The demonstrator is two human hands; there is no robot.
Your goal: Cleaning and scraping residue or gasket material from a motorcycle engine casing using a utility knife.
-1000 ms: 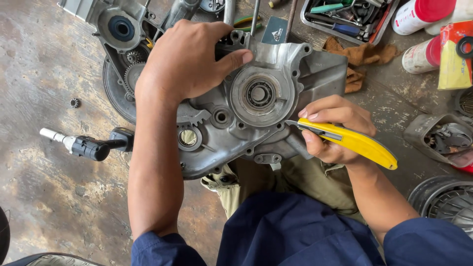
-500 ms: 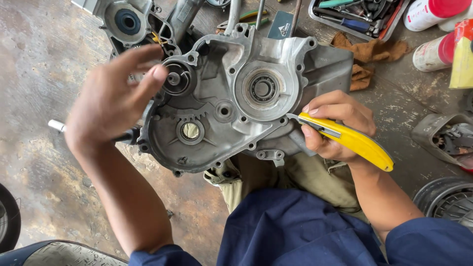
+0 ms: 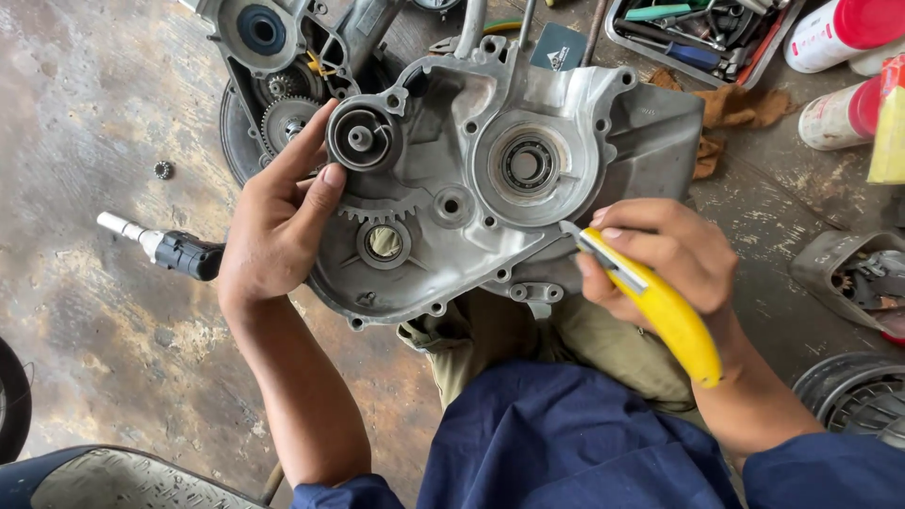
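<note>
A grey metal engine case half (image 3: pixel 566 123) rests against my knees, its inner side up, with a round bearing (image 3: pixel 526 166) in the middle and a small gear and shaft at its upper left. My left hand (image 3: pixel 273 226) grips the case's left edge, thumb and fingers beside the shaft housing (image 3: pixel 362 138). My right hand (image 3: pixel 660 259) is closed around a yellow utility knife (image 3: pixel 665 311), whose blade tip touches the case's lower right rim.
Another engine part with gears (image 3: pixel 273 57) lies at the upper left on the stained concrete floor. A small black and white plug-like part (image 3: pixel 165 247) lies left. A tray of tools (image 3: pixel 698 33), spray cans (image 3: pixel 839 71), a brown rag (image 3: pixel 731 108) and a wheel (image 3: pixel 853 396) sit to the right.
My left hand moved from the top of the case down to its left edge and now grips there. The case shows more of its inner face. The knife hand barely moved.
</note>
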